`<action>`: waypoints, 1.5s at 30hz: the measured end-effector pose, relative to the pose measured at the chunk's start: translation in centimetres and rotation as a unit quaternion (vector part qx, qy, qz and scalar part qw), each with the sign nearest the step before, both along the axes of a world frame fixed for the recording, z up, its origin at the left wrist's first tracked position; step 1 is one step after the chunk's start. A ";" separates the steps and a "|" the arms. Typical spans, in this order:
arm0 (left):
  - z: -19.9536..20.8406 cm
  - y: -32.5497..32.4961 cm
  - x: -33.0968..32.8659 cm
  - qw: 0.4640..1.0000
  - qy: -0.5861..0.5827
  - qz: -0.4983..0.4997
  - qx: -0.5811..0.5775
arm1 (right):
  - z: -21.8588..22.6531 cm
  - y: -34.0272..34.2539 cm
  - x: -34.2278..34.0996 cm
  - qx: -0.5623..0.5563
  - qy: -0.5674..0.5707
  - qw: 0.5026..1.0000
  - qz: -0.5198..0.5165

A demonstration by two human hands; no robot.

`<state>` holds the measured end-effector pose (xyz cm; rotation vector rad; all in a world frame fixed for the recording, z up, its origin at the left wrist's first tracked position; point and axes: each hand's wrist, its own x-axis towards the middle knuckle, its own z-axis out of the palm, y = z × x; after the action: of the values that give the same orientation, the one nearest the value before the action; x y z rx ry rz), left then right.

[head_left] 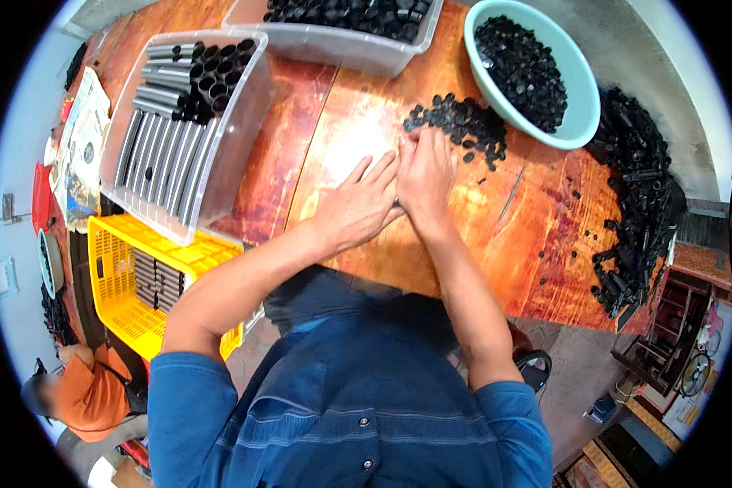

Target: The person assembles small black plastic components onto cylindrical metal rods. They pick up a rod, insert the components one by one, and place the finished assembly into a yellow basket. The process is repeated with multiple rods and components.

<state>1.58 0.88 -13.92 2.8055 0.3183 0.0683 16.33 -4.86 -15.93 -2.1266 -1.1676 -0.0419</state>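
Observation:
My left hand (356, 202) rests low over the wooden table (317, 130), its fingers stretched out and somewhat spread. Beside it, almost touching, is my right hand (428, 172), with fingers bent and pressed together. Whatever the right fingers hold, if anything, is hidden. Just past the right fingertips lies a loose pile of small round black plastic pieces (464, 122). A pale green basin (581, 122) full of similar small black pieces stands beyond that pile to the right.
A clear bin (240, 154) of grey and black tubes stands left, and another clear bin (333, 53) of black parts at the back. Black parts (638, 187) heap along the right edge. A yellow crate (106, 285) sits lower left, near a person in orange (98, 394).

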 end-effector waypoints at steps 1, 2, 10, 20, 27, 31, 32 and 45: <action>-0.1 -0.1 -0.2 1.000 0.012 -0.001 -0.003 | 0.5 0.2 0.2 -0.016 0.010 1.000 0.001; -0.3 -0.3 -0.4 1.000 0.024 -0.003 -0.005 | 0.0 -0.2 -0.4 -0.039 0.015 0.999 0.000; 0.5 0.5 0.5 0.999 0.007 0.002 -0.046 | 2.4 1.1 0.9 -0.132 0.051 0.990 0.009; -0.2 1.0 0.8 0.996 -0.018 -0.003 -0.085 | 2.3 1.0 0.6 -0.116 0.004 0.993 0.004; 0.9 0.9 1.2 0.999 0.001 -0.028 0.015 | 2.0 0.5 0.7 -0.095 0.002 0.995 0.007; 0.5 0.4 1.0 1.000 -0.011 -0.003 -0.001 | 1.3 0.5 0.6 -0.064 -0.017 0.998 0.006; 0.5 0.3 1.1 1.000 -0.005 -0.001 -0.001 | 1.1 0.5 0.7 -0.050 -0.024 0.998 0.007; 0.7 1.0 1.3 1.000 0.018 -0.007 -0.024 | 1.6 1.0 0.8 -0.080 -0.011 0.997 0.007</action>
<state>2.93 1.90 -13.19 2.7633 0.3038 0.0057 17.09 -3.83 -14.30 -2.2617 -1.2357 0.0355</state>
